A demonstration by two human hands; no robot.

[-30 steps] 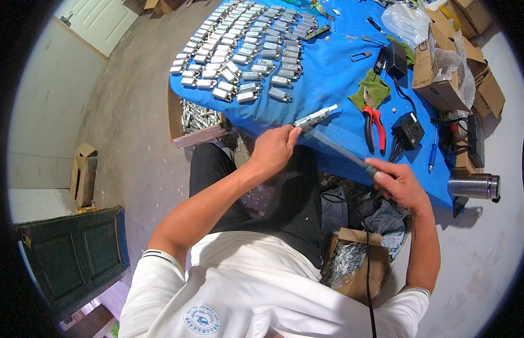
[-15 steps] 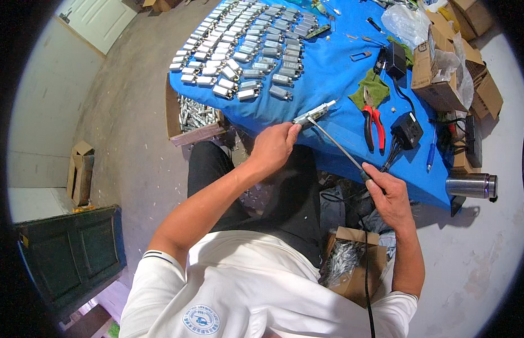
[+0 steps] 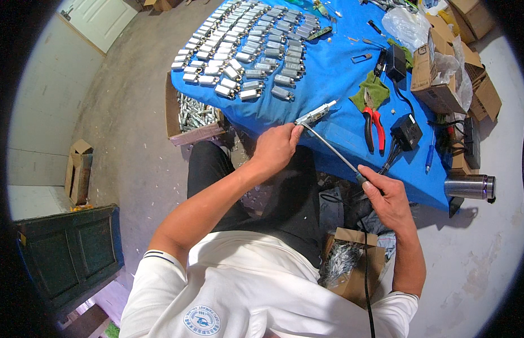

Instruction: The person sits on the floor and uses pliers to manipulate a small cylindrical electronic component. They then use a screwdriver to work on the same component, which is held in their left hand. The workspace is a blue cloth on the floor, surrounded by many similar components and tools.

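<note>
My left hand (image 3: 277, 147) is closed on the near end of a slim silver metal part with a pale pointed tip (image 3: 317, 114), held just over the front edge of the blue-covered table (image 3: 329, 84). In my right hand (image 3: 386, 194) is the dark handle of a soldering iron (image 3: 332, 147), its long metal shaft slanting up and left. Its tip meets the part close to my left fingertips; whether it touches is too small to tell. Rows of small silver rectangular metal pieces (image 3: 253, 84) lie on the cloth beyond my left hand.
Red-and-black pliers (image 3: 374, 124) rest on a green cloth (image 3: 373, 87). Black power adapters (image 3: 407, 132), a blue pen (image 3: 430, 158) and a steel cup (image 3: 470, 186) stand right. Cartons of metal parts (image 3: 197, 115) sit below the table. A black cord (image 3: 368, 270) hangs beside my right arm.
The soldering iron's tip has shifted along the part toward my left fingers. My right hand has moved slightly up and left, while my left hand stays nearly in place.
</note>
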